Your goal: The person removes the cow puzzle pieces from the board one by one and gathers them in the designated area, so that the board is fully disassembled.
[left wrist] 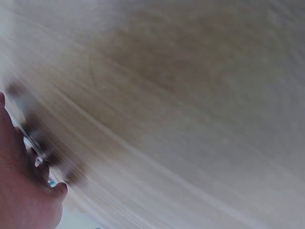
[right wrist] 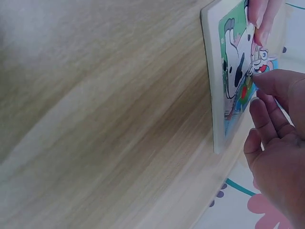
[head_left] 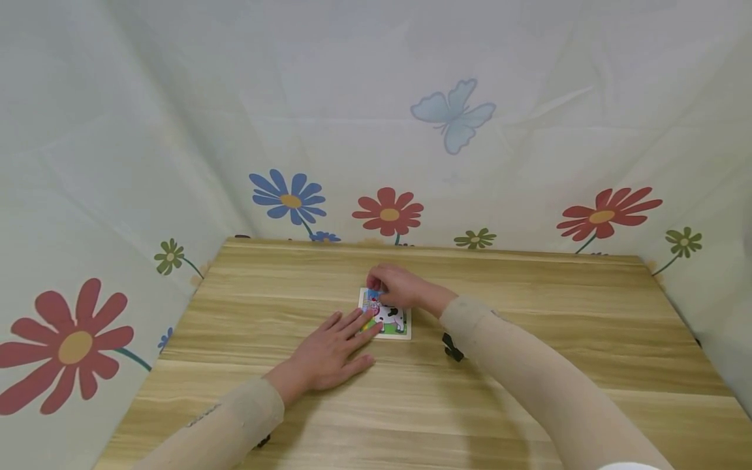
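A small puzzle board [head_left: 401, 336] with a cow picture and a pale frame lies flat on the wooden table. My left hand [head_left: 335, 352] rests beside it with straight fingers, the tips pressing on the picture's left and lower part. From the far side, my right hand [head_left: 399, 287] reaches over the top left of the board. In the right wrist view its thumb and curled fingers [right wrist: 281, 109] pinch a small puzzle piece [right wrist: 252, 86] at the picture's edge. That piece is mostly covered by the fingers. My left hand [left wrist: 28, 186] shows only at the edge of the left wrist view.
The wooden table [head_left: 529, 294] spreads around the board on all sides. A patterned cloth [head_left: 352, 98] with flowers and a butterfly hangs behind and at the sides. Dark strap parts [head_left: 452, 347] show beneath the right forearm.
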Demonstrator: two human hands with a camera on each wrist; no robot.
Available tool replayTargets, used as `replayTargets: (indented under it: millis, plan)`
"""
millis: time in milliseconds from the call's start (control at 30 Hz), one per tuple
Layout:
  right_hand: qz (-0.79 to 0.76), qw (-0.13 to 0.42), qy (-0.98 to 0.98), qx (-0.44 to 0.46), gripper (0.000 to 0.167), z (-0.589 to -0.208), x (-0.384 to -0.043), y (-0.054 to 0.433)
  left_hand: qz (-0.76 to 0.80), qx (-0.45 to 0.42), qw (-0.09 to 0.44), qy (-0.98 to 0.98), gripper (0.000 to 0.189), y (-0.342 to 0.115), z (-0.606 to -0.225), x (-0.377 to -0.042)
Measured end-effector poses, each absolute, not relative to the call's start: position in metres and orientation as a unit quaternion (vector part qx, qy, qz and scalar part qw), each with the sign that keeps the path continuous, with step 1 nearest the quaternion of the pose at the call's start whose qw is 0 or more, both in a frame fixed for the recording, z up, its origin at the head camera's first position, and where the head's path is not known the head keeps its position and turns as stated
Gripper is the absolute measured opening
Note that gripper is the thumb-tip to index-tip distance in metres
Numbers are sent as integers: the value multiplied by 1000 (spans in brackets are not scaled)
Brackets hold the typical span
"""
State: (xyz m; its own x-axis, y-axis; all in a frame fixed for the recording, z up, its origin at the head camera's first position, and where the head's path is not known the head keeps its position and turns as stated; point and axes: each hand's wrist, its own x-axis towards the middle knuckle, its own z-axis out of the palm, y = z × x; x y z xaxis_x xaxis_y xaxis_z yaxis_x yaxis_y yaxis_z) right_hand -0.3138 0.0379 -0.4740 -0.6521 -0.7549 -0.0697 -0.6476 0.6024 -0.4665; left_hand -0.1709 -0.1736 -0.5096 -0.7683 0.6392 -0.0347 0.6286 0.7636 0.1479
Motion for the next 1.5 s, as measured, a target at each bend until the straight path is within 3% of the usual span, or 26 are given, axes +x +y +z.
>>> replayTargets:
  millis: [967, 1500]
  plan:
    - [-210, 95, 879, -417, 23, -481, -313, 44, 72, 339, 35, 937, 69, -175, -515, -173]
    - [-242, 110, 879, -396, 19, -483, -312, 42, 74, 344, 31, 935, 68, -174, -513, -171]
